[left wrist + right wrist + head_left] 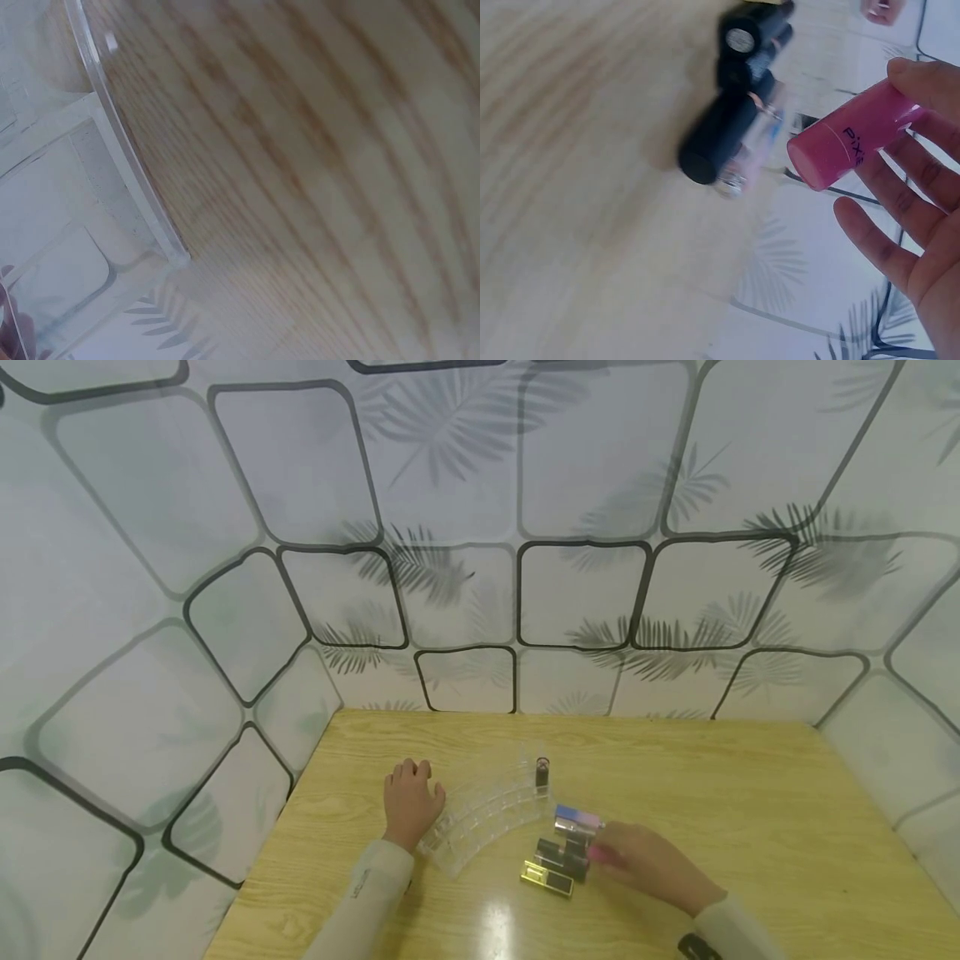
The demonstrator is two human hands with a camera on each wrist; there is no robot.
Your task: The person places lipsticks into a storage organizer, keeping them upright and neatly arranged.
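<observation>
In the head view my left hand (pixel 411 806) holds the left end of a clear curved lipstick organizer (pixel 480 822). Its stepped wall (pixel 124 172) fills the left of the left wrist view, where a few fingertips (pixel 22 334) show through the plastic. One dark lipstick (pixel 542 772) stands upright at the organizer's far right end. Between thumb and fingers, my right hand (pixel 922 187) pinches a pink lipstick tube (pixel 851 139) with dark lettering. Below that hand lie dark lipsticks (pixel 551 854), a gold-and-black one (pixel 547 878) and a blue-and-pink one (pixel 577 817).
The wood-grain table (pixel 712 793) extends to the right of the lipsticks. Patterned pale wall covering (pixel 465 602) encloses the table at the back and on both sides. A bright reflection lies on the table near the front.
</observation>
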